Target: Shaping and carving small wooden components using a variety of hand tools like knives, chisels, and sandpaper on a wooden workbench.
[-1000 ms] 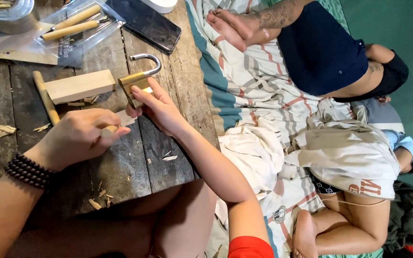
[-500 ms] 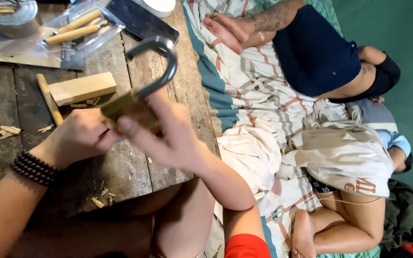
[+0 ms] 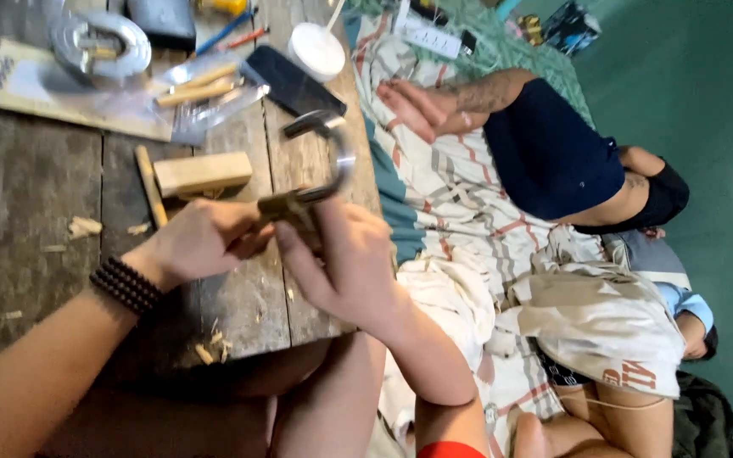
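Note:
A brass padlock (image 3: 292, 203) with a curved steel shackle is held up over the wooden table (image 3: 36, 187), between both of my hands. My right hand (image 3: 341, 259) wraps around the padlock body from the right. My left hand (image 3: 201, 239), with a dark bead bracelet on the wrist, pinches at the padlock's left side; what is between its fingers is hidden. Behind the hands a pale wooden block (image 3: 203, 174) lies on a thin wooden stick (image 3: 149, 185).
Wood shavings (image 3: 212, 348) litter the table. At the back lie a clear plastic bag with wooden sticks (image 3: 201, 89), a black phone (image 3: 292, 80), a white lid (image 3: 316, 51) and a metal dish (image 3: 103, 47). To the right, two people lie on a striped cloth (image 3: 468, 212).
The padlock was lifted off the table and brought up between both hands. The view has shifted, so more of the table's far end shows.

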